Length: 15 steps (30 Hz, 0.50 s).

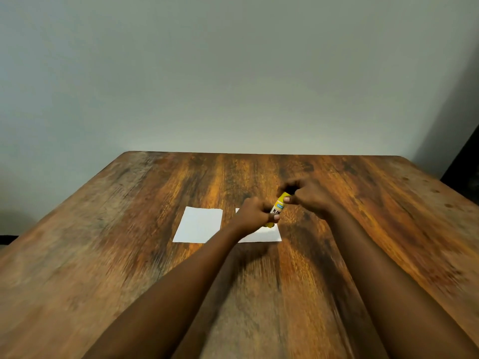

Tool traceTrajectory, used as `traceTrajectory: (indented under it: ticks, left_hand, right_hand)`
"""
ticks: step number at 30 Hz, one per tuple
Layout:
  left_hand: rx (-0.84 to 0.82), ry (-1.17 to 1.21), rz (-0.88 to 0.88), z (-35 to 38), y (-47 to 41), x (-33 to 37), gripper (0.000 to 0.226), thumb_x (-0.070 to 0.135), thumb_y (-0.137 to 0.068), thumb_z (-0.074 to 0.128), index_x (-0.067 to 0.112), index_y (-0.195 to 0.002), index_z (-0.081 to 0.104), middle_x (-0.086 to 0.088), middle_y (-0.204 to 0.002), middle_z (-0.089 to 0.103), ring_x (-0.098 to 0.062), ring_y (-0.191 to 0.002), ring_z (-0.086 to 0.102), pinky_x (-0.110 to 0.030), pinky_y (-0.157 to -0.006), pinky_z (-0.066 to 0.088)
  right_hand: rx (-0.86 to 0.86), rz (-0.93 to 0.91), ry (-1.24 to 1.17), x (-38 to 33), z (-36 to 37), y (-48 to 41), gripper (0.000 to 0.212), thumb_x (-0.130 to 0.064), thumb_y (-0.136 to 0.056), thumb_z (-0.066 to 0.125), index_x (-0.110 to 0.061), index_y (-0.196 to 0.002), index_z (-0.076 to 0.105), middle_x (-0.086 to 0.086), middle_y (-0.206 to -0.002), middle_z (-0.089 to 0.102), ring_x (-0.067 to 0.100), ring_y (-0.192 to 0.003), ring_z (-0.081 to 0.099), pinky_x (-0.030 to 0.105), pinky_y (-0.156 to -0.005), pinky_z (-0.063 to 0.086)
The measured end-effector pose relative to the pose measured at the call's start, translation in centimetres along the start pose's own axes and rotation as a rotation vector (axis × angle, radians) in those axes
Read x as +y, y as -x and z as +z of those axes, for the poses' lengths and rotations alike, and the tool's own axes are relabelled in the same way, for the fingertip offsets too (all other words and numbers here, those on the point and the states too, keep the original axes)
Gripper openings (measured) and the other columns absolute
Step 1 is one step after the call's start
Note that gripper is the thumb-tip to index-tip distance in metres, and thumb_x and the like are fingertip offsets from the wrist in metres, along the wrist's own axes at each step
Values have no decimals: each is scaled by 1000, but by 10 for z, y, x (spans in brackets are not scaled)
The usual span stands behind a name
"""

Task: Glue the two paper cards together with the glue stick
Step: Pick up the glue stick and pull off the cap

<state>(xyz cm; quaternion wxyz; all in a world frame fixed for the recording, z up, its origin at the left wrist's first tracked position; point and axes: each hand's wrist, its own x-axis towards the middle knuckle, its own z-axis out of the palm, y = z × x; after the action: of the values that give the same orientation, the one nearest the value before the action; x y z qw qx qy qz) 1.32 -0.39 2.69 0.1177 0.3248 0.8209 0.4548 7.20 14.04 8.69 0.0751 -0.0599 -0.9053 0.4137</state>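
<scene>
Two white rectangular paper cards lie flat on the brown wood-grain desk (103, 255), side by side and apart, with a narrow strip of desk between them. Leftmost is the fully visible left paper card (198, 224). Just right of it, the right paper card (261, 235) is partly covered by the person's left hand (255, 215), which hovers over it. The fingers (275, 217) of that hand are closed around the lower end of a yellow cylindrical glue stick (278, 206) with a blue and white label. The glue stick is tilted, its lower end over the right paper card's far right corner and its upper end leaning away to the right. Further right, the right hand (308, 196) has its fingers (286, 199) closed on the upper end of the glue stick. Whether the cap is on cannot be told, as motion blur and the hands hide that end. Both bare forearms reach in from the near edge of the desk.
</scene>
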Motion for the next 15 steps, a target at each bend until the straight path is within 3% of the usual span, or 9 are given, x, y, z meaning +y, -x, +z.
traceTrajectory:
  ticks: [4, 7, 9, 11, 15]
  left_hand:
    - [-106, 36, -32, -15, 2, -7, 26, 8, -86, 61, -6, -107, 66, -24, -103, 70, -30, -91, 70, -21, -73, 54]
    - [-103, 54, -25, -19, 3, -10, 29, 8, -88, 59, -3, -116, 61, -23, -107, 69, -32, -97, 68, -17, -71, 53]
    - [-100, 63, -9, -20, 2, -11, 35, 7, -88, 59, 2, -123, 57, -22, -110, 68, -32, -97, 68, -20, -74, 54]
    - [-94, 20, 6, -19, 1, -12, 36, 8, -88, 59, 3, -123, 58, -21, -110, 68, -31, -94, 69, -25, -78, 53]
    - [-87, -34, -4, -18, -1, -15, 30, 7, -88, 57, 2, -117, 62, -20, -105, 71, -26, -86, 70, -18, -71, 52]
  right_hand:
    - [-173, -35, -104, -1, -8, -2, 32, 15, -81, 55, -14, -78, 70, 4, -88, 67, 13, -85, 63, 17, -66, 52]
    - [-179, -8, -147, -4, -6, -6, 7, -9, -85, 64, -13, -88, 69, 10, -92, 69, 17, -82, 65, 25, -71, 54]
    - [-107, 29, -10, -5, -1, -10, 21, -31, -86, 63, -10, -86, 68, 8, -79, 69, 11, -62, 66, 17, -56, 54]
    - [-88, 35, 183, -7, 4, -12, 32, -36, -87, 61, -5, -85, 68, 3, -65, 64, 4, -43, 59, 8, -40, 45]
    - [-130, 10, 288, -9, 8, -14, 25, -25, -89, 61, -2, -92, 68, 0, -64, 60, 6, -48, 51, 4, -34, 33]
